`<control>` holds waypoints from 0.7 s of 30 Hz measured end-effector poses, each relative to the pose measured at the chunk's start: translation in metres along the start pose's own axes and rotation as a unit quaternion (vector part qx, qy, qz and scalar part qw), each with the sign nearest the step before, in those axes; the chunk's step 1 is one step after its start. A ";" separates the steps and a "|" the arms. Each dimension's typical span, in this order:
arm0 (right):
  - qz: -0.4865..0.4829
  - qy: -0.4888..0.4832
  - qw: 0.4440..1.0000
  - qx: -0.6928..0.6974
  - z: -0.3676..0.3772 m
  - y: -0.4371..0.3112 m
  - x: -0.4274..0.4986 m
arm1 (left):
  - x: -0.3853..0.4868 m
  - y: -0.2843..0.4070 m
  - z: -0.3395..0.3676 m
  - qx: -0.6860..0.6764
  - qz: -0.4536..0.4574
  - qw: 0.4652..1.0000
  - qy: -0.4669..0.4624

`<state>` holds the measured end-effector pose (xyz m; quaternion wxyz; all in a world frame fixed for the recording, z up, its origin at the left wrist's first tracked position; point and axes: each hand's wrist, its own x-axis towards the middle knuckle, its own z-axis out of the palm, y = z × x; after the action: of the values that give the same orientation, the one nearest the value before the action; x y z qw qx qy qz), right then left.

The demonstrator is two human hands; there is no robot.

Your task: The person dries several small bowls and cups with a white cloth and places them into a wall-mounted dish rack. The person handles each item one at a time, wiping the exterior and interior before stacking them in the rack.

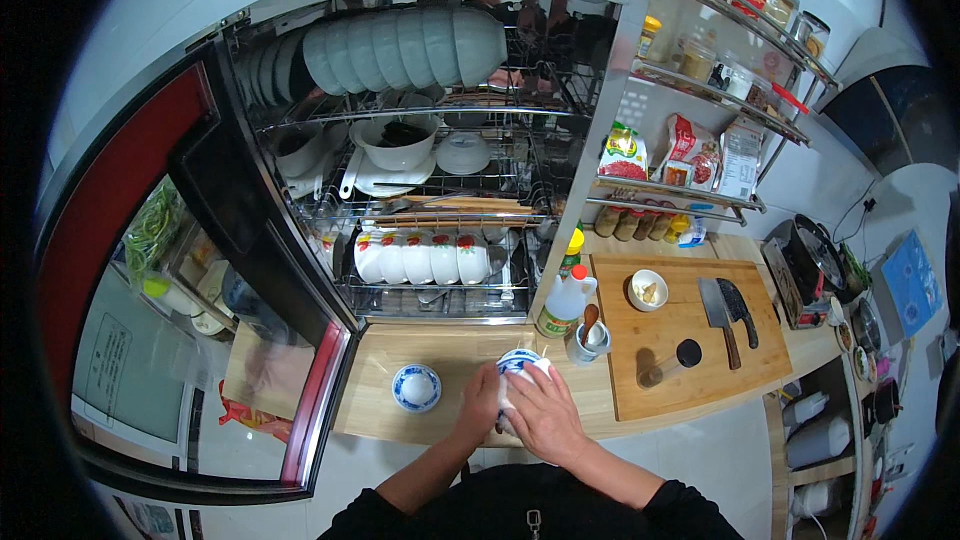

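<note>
Above the front edge of the wooden counter (465,345), my left hand (478,403) grips a blue-and-white bowl (517,360) at its left side. My right hand (546,414) presses a white cloth (507,409) against the same bowl from the right, fingers spread over the cloth. Part of the bowl is hidden by the hands and the cloth. Left of my hands, a second blue-and-white bowl (417,388) rests on the counter.
Behind the counter stands an open dish cabinet (442,320) with racked bowls and chopsticks; its door (341,390) swings out left. At right are a white jug (565,304), a cup with spoons (589,349) and a cutting board (622,390) bearing a cleaver (716,307), another knife (739,309) and a jar (670,364).
</note>
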<state>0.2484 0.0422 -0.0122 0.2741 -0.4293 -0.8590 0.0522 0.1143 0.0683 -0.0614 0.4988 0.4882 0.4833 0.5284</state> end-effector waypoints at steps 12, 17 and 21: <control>-0.081 0.130 0.978 0.142 -0.030 0.003 0.005 | -0.012 -0.045 -0.007 -0.152 -0.023 0.951 -0.267; -0.024 0.160 0.951 0.265 -0.026 0.007 0.012 | -0.037 -0.022 0.013 -0.129 -0.026 0.932 -0.339; 0.270 0.125 0.714 0.634 -0.017 0.002 0.020 | -0.021 -0.011 0.008 -0.582 -0.279 0.585 -0.492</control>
<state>0.2489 0.0560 0.0095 0.5610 -0.3713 -0.4296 0.6024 0.1233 0.0475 -0.0724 0.9607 0.1204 -0.1340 0.2110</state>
